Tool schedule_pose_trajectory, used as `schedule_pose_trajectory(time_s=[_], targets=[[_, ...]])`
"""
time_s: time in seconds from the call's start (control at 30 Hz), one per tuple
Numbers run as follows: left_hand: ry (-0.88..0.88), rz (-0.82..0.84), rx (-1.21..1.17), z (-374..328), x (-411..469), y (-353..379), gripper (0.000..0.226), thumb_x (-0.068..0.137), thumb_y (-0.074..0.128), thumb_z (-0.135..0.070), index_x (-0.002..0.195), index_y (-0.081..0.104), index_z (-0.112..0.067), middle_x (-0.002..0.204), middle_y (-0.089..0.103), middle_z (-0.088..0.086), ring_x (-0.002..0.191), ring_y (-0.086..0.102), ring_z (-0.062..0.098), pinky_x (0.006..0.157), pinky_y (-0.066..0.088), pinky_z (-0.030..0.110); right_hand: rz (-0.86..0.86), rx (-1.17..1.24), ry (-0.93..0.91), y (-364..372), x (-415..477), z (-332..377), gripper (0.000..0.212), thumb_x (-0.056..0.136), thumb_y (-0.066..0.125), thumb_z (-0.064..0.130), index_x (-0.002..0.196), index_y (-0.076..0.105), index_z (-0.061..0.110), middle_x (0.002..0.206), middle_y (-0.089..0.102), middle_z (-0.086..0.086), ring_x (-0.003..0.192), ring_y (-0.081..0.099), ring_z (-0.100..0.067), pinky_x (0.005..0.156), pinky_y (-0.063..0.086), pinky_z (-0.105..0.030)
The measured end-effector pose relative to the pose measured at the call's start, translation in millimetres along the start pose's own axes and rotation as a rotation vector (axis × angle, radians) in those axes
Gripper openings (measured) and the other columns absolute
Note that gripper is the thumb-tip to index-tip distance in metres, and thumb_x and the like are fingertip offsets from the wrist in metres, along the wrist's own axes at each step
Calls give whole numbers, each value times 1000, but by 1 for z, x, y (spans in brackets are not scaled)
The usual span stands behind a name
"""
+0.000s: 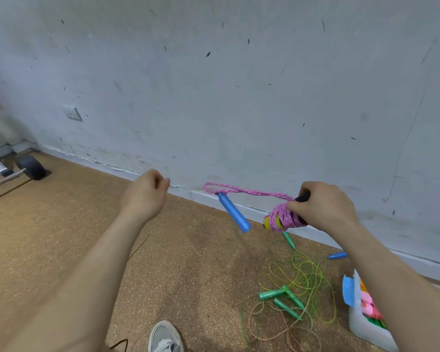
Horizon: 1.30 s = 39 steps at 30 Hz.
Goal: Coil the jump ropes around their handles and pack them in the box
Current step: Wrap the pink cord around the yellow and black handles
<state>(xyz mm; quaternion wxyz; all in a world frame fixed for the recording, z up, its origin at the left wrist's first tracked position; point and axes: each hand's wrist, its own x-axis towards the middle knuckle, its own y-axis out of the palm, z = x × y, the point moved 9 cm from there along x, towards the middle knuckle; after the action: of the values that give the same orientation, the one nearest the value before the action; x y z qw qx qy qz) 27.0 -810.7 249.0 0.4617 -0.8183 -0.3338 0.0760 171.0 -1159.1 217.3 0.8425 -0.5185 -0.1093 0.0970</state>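
Right hand (323, 207) gripping the wound handle (283, 221) of the pink jump rope (249, 192). Loose tail leading toward 10 o'clock to the dangling blue handle (234, 212), axis 11-to-5. Left hand (144, 196) at its 9 o'clock, curled, empty, nearer. Box (361, 329) at 5 o'clock.

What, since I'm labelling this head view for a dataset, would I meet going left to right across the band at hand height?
black wheel → left hand → blue handle → pink rope coil → right hand
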Motion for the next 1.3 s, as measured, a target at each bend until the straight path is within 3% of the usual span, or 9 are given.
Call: schedule_pose_trajectory(time_s=[0.13,0.33,0.5,0.73,0.83,0.97,1.1,1.2,1.3], targets=[[27,704,266,5,-33,70,16,88,56,-5,93,67,-16,80,74,2,81,70,17,81,56,37,147,385,-61,-6,-14,26,10,77,69,24,74,66,14,67,67,-8,46,66,-23,44,50,-29],[21,1040,-400,-58,-92,120,40,87,66,-17,123,52,-27,110,70,-7,101,65,11,90,42,34,296,463,-85,-3,-24,40,8,77,70,17,75,67,11,63,59,-9,43,59,-26,41,38,-27],[-210,1008,-766,-61,-120,164,66,73,78,-17,127,40,-26,116,68,14,105,66,29,99,43,48,230,665,31,-12,-19,26,12,78,69,14,72,63,5,60,56,-14,43,55,-27,39,32,-26],[-186,977,-951,-89,-123,165,19,90,59,-11,107,64,-2,84,71,7,74,69,23,100,44,55,94,840,247,-15,-11,-4,16,81,68,17,81,64,1,68,61,-19,39,54,-24,38,35,-24],[-310,934,-1019,-89,-112,164,26,94,42,-2,113,60,1,68,59,2,48,54,12,72,54,39,61,949,335,-7,-12,-12,11,81,67,17,77,61,9,71,61,-16,40,56,-26,38,36,-23],[-303,859,-1011,-93,-96,150,16,91,55,-22,95,61,-7,59,38,-4,53,12,9,39,10,19,-42,1097,465,1,-14,-24,12,83,66,16,80,55,10,69,62,-17,40,59,-25,35,39,-21],[-158,794,-904,-97,-87,134,8,81,70,-12,75,66,-10,61,51,3,50,36,10,39,22,18,-35,1170,503,10,-20,-21,7,86,63,15,85,58,10,71,64,-18,42,60,-25,35,43,-21],[-236,761,-1010,-94,-86,132,6,86,62,3,90,59,2,80,69,18,67,70,23,57,56,22,42,1246,514,27,-31,-6,5,88,62,15,86,60,11,74,64,-17,44,62,-24,39,48,-23],[-205,721,-1111,-100,-79,121,18,82,64,9,97,56,3,90,70,21,80,72,26,67,58,23,112,1353,504,37,-40,12,8,90,62,18,88,62,10,77,66,-17,49,63,-25,46,56,-29]])
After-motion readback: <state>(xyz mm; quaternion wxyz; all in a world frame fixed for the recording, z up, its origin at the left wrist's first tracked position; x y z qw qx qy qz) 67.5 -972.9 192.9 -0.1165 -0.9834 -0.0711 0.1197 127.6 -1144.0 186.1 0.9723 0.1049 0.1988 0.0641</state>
